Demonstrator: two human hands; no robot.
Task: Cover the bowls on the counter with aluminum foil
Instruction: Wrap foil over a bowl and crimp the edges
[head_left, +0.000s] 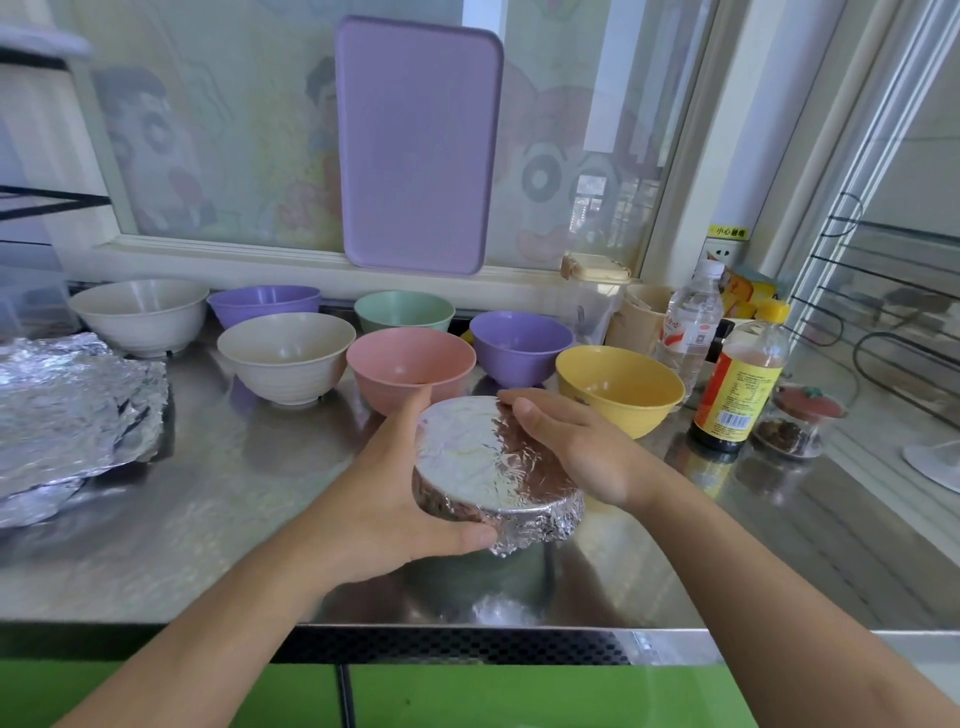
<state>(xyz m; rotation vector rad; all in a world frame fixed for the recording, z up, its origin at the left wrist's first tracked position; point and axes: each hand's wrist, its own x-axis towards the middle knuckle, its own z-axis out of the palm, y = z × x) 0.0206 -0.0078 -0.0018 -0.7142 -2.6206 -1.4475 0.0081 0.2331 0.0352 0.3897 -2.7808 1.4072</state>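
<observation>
A foil-covered bowl sits tilted above the steel counter, held between both hands. My left hand grips its left and near rim, thumb under the front edge. My right hand curls over its right and far rim. Behind it stand several uncovered bowls: pink, yellow, purple, cream, green, a second cream one and a second purple one. A crumpled heap of aluminum foil lies at the left.
A lilac tray leans against the window. At the right stand a water bottle, a sauce bottle, a small glass jar and a lidded container. A wire rack fills the far right.
</observation>
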